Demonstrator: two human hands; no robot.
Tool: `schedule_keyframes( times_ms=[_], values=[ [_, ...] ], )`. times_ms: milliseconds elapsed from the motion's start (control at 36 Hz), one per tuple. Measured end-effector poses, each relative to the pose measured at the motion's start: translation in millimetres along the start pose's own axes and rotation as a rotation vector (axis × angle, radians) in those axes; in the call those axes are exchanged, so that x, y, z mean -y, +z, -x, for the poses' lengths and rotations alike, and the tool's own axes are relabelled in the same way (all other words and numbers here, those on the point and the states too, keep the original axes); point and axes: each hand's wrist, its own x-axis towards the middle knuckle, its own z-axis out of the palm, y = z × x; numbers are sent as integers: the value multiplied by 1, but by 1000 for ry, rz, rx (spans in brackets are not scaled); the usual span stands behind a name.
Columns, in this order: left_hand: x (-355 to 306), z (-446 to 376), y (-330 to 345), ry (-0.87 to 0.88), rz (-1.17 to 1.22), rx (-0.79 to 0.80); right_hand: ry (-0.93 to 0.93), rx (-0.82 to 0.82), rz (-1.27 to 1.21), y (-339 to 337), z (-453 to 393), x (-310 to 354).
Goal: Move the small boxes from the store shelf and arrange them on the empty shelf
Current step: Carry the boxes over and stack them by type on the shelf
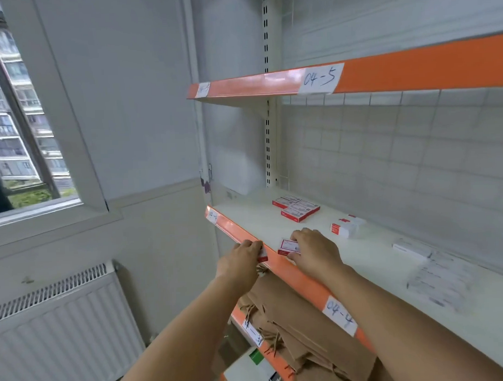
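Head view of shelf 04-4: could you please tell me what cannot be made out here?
- Print on the red-and-white boxes: too small.
- Box in the left hand: mostly hidden by the fingers.
- Box under the right hand: partly covered, so the grip is unclear.
- White packs on the right: blurred.
- Lower shelf contents: hidden by brown paper bags and the arms.

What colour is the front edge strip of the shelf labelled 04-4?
Orange, on the shelf edge strip; the head view shows it clearly.

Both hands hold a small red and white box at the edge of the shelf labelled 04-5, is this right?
Not quite. The head view shows the left hand and right hand each holding a small box at the shelf labelled 04-4; the 04-5 shelf is above.
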Motion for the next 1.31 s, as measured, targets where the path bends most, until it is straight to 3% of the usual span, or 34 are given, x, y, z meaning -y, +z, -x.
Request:
schedule_keyframes(
  times_ms=[389, 611, 1083, 1306],
  values=[
    [81, -132, 2, 218, 48, 18, 302, -21, 38, 44, -97, 22],
    [89, -183, 21, 332, 108, 44, 421, -19, 49, 59, -119, 25],
    [81, -252, 45, 472, 140, 175, 294, -68, 180, 71, -147, 8],
    [76, -284, 55, 632, 162, 162, 305, -50, 202, 73, -154, 11]
  ],
)
